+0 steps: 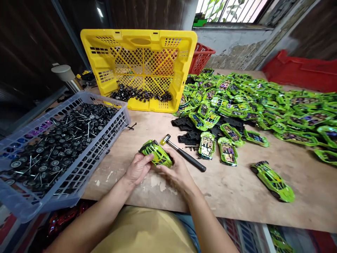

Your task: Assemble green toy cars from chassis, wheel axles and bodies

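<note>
Near the lower middle of the frame we see both hands on one green toy car (pixel 157 154), which is held a little above the wooden table (pixel 237 200). The left hand (pixel 137 169) takes the car from the left, with the thumb lying on its side and the other fingers curled under it. The right hand (pixel 178 173) takes it from the right, and its fingers are closed around the lower end of the body. So both hands are clamped on the car, which is tilted with its roof towards the upper left.

Just right of the hands a small hammer (pixel 184 153) lies on the table, its black handle pointing to the lower right. We cannot tell if the right hand touches the handle.

At the left of the frame stands a grey basket (pixel 79 184) full of black wheels on thin axles. Behind it, in the upper middle, a yellow crate (pixel 142 38) lies on its side with more wheels inside, and a red crate (pixel 201 58) shows behind that one.

The upper right is covered by a big pile of green car bodies (pixel 250 102), and some black base plates (pixel 188 136) lie at its near edge. Well apart from the hands, at the lower right, another green car (pixel 273 181) rests alone on the table.
</note>
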The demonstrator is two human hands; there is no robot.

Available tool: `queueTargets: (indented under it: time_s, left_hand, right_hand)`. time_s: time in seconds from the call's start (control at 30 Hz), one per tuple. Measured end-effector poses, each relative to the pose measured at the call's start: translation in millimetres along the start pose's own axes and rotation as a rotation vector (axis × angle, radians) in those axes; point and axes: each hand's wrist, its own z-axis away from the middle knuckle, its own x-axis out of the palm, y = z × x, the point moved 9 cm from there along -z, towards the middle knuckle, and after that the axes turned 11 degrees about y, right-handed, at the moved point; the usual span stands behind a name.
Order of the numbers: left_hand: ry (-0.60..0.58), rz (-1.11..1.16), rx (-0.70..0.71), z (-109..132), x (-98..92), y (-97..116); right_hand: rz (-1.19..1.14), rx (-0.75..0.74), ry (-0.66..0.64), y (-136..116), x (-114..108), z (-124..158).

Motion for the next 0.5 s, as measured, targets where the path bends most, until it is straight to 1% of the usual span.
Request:
queueTargets:
  time_s: [0.1,0.2,0.27,0.33,0.4,0.47,0.5]
  left_hand:
    - [-0.004,-0.018,-0.061,0,-9.2,-1]
    - [0.023,-0.124,-0.249,1,-28.4,-10]
    - [-0.003,-0.212,-0.398,6,-38.0,-19]
    - [-0.064,-0.247,-0.534,13,-41.0,-27]
    - [-0.113,-0.23,-0.632,20,-39.8,-32]
    - [-0.124,-0.211,-0.688,23,-39.2,-34]
    - [-0.106,-0.213,-0.695,22,-40.7,-33]
  right_hand:
    - [0.122,-0.123,0.035,-9,-9,-1]
    - [0.189,-0.247,0.025,-19,-13,-2]
    - [0.231,-0.324,0.001,-23,-12,-2]
    - [0.277,-0.385,-0.016,-27,-8,0]
    - [0.335,-0.436,-0.031,-30,-3,1]
    - [0.398,-0.479,-0.066,-34,2,3]
    - [0.431,-0.496,-0.096,-36,4,4]
